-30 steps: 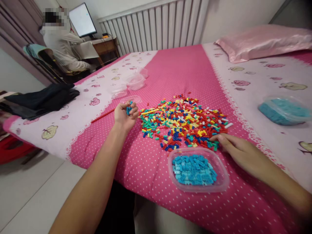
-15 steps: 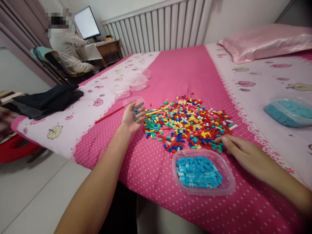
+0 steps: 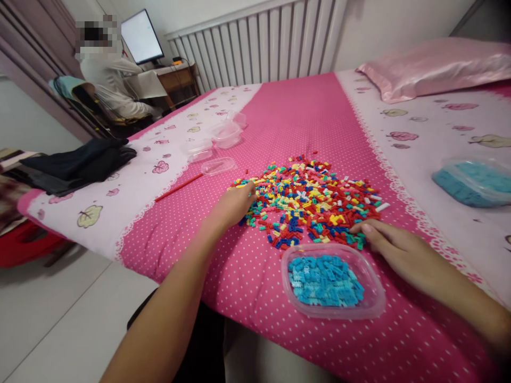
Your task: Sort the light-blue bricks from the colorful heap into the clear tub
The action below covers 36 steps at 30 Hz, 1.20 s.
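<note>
A large pile of small plastic building bricks (image 3: 307,191) in red, yellow, blue, green, pink and white lies spread on the bed. My left hand (image 3: 238,203) is turned palm down at the pile's left edge; its fingertips are mostly hidden behind the hand. At the pile's right edge rests my right hand (image 3: 385,239), thumb and forefinger close together near red and green bricks. Whatever sits between those fingers is too small to make out. In front of the pile stands a clear tub (image 3: 375,306) holding light-blue bricks (image 3: 325,282).
A second tub of blue bricks (image 3: 473,183) sits far right. Clear containers (image 3: 227,133), a lid (image 3: 219,166) and a red stick (image 3: 179,187) lie on the left. Dark clothing (image 3: 80,165) and a pillow (image 3: 435,69) are on the bed. A person (image 3: 114,85) sits near a monitor.
My left hand, earlier raised with its palm up and fingers curled by some blue pieces, has turned over and moved right and down onto the pile's edge. My right hand has hardly moved.
</note>
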Available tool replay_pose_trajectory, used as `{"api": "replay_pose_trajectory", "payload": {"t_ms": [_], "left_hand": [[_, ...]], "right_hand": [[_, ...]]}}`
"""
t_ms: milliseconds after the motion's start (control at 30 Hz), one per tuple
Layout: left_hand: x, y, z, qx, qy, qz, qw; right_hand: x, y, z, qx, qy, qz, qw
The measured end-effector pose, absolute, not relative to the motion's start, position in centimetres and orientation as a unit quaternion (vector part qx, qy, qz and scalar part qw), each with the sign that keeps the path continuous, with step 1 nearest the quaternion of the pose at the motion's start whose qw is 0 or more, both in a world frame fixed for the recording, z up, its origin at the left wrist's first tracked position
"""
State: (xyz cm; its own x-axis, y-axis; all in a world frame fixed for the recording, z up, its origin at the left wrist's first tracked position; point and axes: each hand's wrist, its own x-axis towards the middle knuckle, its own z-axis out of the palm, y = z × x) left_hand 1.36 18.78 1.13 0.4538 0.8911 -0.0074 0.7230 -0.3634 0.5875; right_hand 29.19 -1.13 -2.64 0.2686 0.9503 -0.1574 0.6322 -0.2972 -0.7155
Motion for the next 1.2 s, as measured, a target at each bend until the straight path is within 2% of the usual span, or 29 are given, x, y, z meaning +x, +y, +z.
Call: {"api": "replay_pose_trajectory", "payload": {"t_ms": [167,333,467,700,833,1033,1200], "left_hand": [[1.7,17.7,1.7,0.841,0.502,0.055,0.195],[1.3,17.7,1.6,0.828,0.511,0.076,0.215],[0.9,18.2,1.5,0.792,0.505,0.152,0.307],[-0.2,18.7,3.9,0.628,0.423,0.300,0.581],[-0.8,18.7,4.6,0.557,0.368,0.379,0.642],[-0.5,19.1,4.2,0.582,0.403,0.375,0.598],[0.1,19.1,2.4,0.715,0.482,0.281,0.421]], "right_hand": [[29.2,-1.1,-2.6,-0.750,-0.528,0.294,0.267],[29.3,-1.2,-2.8,-0.748,-0.528,0.295,0.274],[29.2,-1.3,-2.6,-0.750,-0.528,0.285,0.278],[29.2,-1.3,-2.6,-0.746,-0.540,0.279,0.272],[29.1,-1.4,-2.5,-0.748,-0.541,0.268,0.275],[29.2,-1.4,-2.4,-0.749,-0.540,0.263,0.280],[29.3,-1.3,-2.6,-0.749,-0.539,0.269,0.276]]}}
